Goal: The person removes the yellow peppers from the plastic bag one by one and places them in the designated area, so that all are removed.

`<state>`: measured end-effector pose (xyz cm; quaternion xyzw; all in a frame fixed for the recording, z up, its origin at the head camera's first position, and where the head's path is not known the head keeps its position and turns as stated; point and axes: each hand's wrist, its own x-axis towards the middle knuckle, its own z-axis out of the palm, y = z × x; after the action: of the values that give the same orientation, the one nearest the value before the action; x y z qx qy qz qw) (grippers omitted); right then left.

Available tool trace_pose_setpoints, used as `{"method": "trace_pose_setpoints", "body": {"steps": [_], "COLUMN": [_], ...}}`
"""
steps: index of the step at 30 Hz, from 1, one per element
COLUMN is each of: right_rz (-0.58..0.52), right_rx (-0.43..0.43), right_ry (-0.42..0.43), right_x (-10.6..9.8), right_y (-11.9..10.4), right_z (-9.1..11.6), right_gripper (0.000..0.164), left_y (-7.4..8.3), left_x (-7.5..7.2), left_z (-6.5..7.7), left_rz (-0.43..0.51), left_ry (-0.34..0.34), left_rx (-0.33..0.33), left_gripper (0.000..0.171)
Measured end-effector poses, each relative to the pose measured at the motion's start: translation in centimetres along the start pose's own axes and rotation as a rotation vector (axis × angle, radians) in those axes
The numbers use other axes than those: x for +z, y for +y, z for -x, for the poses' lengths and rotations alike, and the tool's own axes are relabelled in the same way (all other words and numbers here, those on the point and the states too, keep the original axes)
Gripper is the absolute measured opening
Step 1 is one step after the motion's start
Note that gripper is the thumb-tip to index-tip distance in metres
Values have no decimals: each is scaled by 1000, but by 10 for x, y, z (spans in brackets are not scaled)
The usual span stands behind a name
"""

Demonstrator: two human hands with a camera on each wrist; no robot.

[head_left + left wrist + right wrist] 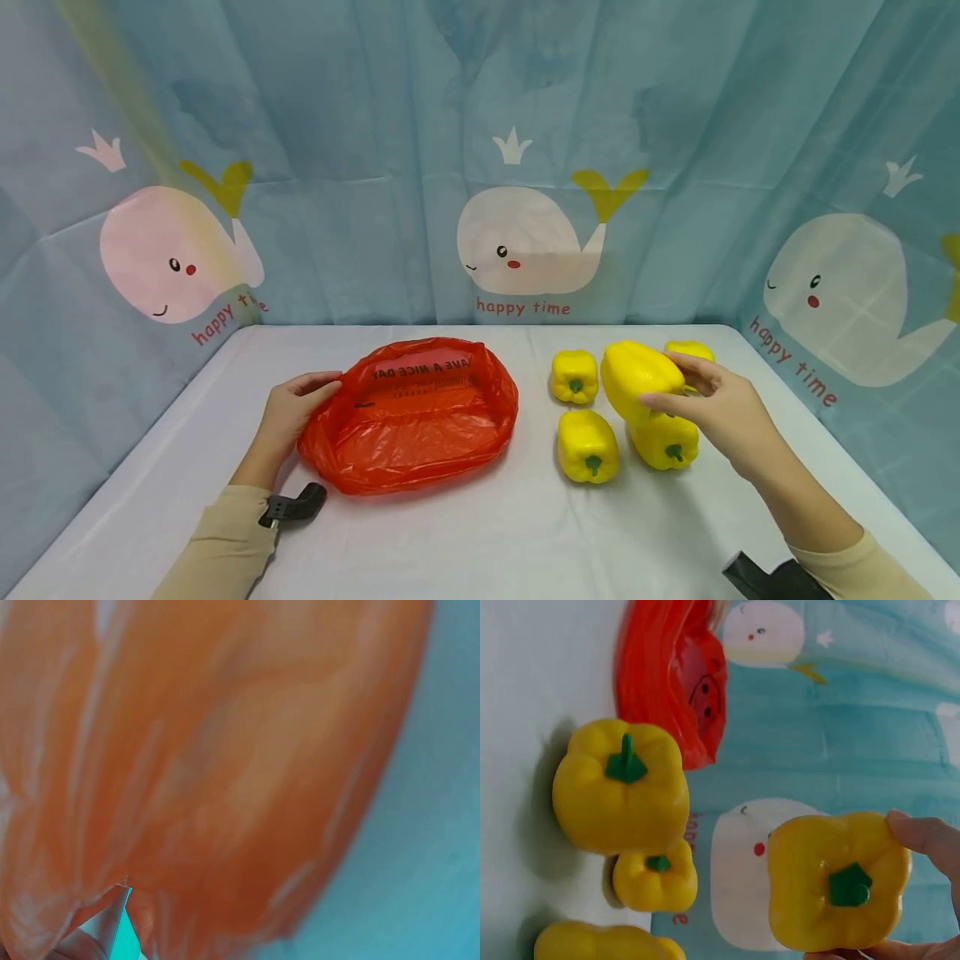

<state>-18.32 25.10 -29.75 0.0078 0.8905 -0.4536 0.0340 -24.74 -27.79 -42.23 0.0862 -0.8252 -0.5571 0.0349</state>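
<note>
A red plastic bag [420, 454] lies on the table with its mouth spread wide and printed lettering inside. At its left rim my left hand [288, 417] pinches the plastic between thumb and fingers. In the left wrist view the bag [225, 772] fills most of the picture, with a fingertip [79, 946] low at the left. My right hand [723, 408] grips a yellow bell pepper [636, 375] between thumb and fingers, raised over other peppers. The right wrist view shows the held pepper [840, 881] with its green stem facing the camera.
Other yellow bell peppers stand on the white table [487, 542]: one at the back [574, 375], one in front [588, 447], one beneath the held pepper [666, 442] and one partly behind my right hand [690, 348]. A blue whale-print curtain [337, 250] surrounds the table.
</note>
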Motion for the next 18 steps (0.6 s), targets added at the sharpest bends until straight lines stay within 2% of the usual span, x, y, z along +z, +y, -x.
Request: {"method": "trace_pose_setpoints", "body": {"steps": [11,18], "right_rz": [48,55], "right_rx": [52,100], "right_ry": [5,14], "right_x": [-30,-43], "right_y": [30,52], "right_z": [-1,-2], "right_gripper": [96,93], "left_y": [1,-1], "left_x": [0,-1], "left_z": [-1,-1], "left_rz": [-1,5], "left_ry": [-3,-4], "left_rx": [5,9], "left_gripper": [64,63]}}
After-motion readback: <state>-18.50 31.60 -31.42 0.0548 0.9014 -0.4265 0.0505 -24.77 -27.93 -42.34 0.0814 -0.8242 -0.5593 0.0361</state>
